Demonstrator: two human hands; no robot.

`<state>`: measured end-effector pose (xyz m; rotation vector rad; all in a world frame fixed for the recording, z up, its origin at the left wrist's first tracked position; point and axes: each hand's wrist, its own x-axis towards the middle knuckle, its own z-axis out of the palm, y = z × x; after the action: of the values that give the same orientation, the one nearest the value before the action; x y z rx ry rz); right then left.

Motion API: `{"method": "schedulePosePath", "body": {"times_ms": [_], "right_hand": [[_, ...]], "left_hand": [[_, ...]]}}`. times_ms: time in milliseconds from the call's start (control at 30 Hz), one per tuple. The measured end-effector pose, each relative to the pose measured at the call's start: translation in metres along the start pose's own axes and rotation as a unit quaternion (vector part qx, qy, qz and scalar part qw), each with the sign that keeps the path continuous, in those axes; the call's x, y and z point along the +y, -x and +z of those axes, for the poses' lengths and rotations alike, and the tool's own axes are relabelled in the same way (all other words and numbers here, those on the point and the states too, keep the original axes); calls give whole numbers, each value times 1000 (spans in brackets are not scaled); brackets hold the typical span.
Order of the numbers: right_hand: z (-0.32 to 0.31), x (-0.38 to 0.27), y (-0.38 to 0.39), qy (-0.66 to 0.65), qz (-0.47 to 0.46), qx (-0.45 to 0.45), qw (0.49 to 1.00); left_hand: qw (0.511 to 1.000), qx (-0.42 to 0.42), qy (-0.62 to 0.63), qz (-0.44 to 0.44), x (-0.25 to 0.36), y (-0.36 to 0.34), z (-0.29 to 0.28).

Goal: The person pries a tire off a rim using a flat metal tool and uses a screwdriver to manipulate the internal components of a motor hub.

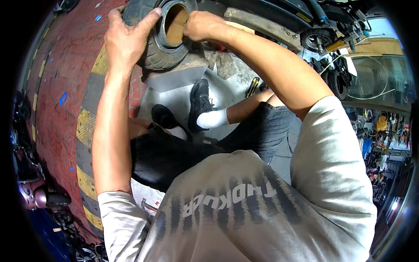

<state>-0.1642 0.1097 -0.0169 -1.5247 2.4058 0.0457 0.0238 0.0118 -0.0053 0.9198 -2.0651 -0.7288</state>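
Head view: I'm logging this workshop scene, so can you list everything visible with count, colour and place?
tyre: one, black on a grey rim, top centre on a block
block: one, grey, under the tyre
wheel: one, black, top right
tool: one, yellow and black, on the floor right of the shoes
shoes: two, black, centre
floor stripes: yellow and black, left
left hand: one, gripping the tyre's tread
right hand: one, closed at the rim's edge
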Motion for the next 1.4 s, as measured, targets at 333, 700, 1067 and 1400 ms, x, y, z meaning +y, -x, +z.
{"method": "schedulePosePath", "body": {"times_ms": [333,700,1067,1400], "right_hand": [[4,23,13,-16,-84,100,991],[2,30,10,70,-53,144,986],[-22,24,20,-21,-140,0,990],[-2,31,12,97,-101,251,958]], "left_hand": [[999,-6,32,4,-6,-1,2],[998,-6,58,-9,9,1,2],[999,6,37,9,3,0,0],[998,-3,68,-2,10,4,0]]}}
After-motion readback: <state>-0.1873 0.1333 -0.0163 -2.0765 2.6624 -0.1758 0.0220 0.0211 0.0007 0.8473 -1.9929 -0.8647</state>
